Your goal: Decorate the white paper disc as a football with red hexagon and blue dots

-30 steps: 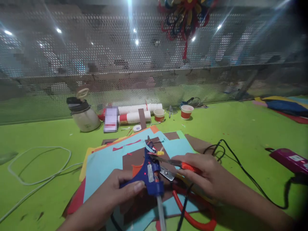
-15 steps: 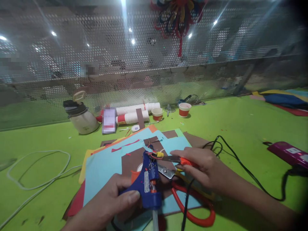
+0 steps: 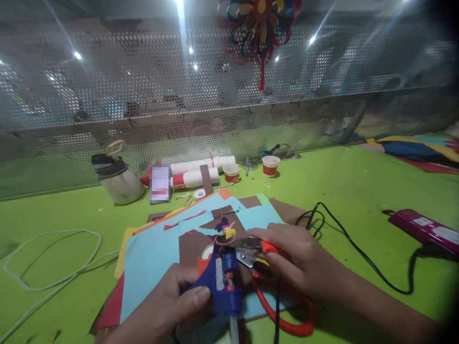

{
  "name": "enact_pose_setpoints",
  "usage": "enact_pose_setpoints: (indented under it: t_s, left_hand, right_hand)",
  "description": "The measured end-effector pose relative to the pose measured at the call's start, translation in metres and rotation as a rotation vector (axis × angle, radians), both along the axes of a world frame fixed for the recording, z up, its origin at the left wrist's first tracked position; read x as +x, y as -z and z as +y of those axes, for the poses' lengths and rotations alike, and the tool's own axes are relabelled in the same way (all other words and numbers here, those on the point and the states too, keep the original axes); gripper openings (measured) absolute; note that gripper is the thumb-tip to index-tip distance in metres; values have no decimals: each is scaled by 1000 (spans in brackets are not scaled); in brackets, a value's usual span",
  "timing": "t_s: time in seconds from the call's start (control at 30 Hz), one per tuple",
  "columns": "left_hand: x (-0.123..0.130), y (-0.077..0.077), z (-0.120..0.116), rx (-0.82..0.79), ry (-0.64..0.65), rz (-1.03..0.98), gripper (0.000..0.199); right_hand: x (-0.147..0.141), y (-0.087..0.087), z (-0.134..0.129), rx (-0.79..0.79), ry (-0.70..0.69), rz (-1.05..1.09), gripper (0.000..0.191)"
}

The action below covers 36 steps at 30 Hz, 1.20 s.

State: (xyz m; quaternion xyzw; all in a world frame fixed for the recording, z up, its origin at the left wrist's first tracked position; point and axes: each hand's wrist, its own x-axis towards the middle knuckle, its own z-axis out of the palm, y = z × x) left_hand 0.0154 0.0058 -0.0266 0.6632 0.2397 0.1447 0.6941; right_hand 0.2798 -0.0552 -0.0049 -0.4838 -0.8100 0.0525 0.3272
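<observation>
A blue glue gun (image 3: 225,282) with a clear glue stick in its rear points away over layered light blue and brown paper (image 3: 150,267). My left hand (image 3: 179,296) is wrapped round its handle. My right hand (image 3: 292,255) pinches a dark tool with an orange-red handle (image 3: 270,247), its dark end reaching the front of the gun. Close to that end is a small yellow piece (image 3: 230,233) with a thin reddish loop. Scissors with red and yellow handles (image 3: 283,325) lie under my right hand; what the tool's tip touches is hard to tell.
A white bottle (image 3: 124,185), a phone (image 3: 160,184), stacked cups (image 3: 195,178) and two red-white cups (image 3: 270,166) stand at the back before a perforated metal screen (image 3: 161,95). On the right lie a purple device (image 3: 425,229) and a black cable (image 3: 366,258); a pale cord (image 3: 71,277) loops left.
The view has shifted slightly. The yellow piece now sits a little left of its former place over the gun's front, and the gun is tilted somewhat differently. Both hands keep their holds.
</observation>
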Motion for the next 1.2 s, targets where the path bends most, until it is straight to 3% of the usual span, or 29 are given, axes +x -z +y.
enact_pose_setpoints:
  t_s: [0.27,0.37,0.67,0.9,1.03,1.2]
  left_hand:
    - [1,-18,-2,166,-1,16,57]
    - [0,-22,-1,149,16,4,54]
    - [0,-26,-7,94,78,-5,50]
    - [-4,-16,-3,88,59,-14,53]
    - [-6,-19,2,117,47,46,54]
    - [-8,-26,6,198,60,109,51]
  right_hand:
    - [3,4,2,192,-3,-45,31]
    - [6,3,2,213,17,-89,31]
    - [15,9,8,211,74,-95,31]
    - [15,-1,2,230,-14,-4,31]
    - [12,-7,-3,190,-101,-125,31]
    - [17,-9,-4,190,-97,-290,30]
